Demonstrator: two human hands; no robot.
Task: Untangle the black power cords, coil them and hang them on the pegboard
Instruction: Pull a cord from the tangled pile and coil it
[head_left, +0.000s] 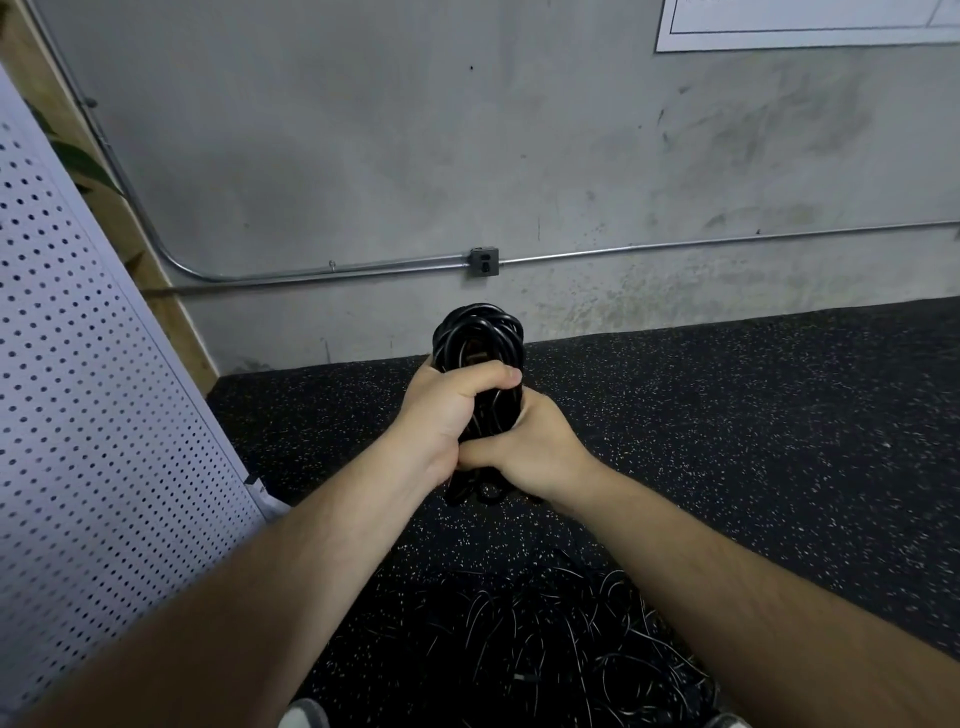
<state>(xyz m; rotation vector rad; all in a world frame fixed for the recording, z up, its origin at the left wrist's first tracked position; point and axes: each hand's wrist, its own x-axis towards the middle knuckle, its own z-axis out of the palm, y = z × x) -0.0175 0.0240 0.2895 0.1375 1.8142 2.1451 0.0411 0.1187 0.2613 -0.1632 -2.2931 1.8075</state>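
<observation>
A coiled black power cord (478, 332) is held upright in front of me at arm's length, its loops rising above my fists and a short end poking out below. My left hand (447, 410) grips the coil around its middle, fingers wrapped over the front. My right hand (530, 447) grips the same coil just below and to the right, thumb pressed against my left hand. A tangled heap of black power cords (561, 634) lies on the floor between my arms. The white pegboard (88, 395) leans along the left edge.
A grey concrete wall (415, 156) stands ahead with a metal conduit (322, 270) and an outlet box (484, 262). Black speckled rubber flooring (753, 415) spreads to the right. A wooden frame (156, 270) sits behind the pegboard. My shoe tips (304, 714) show at the bottom.
</observation>
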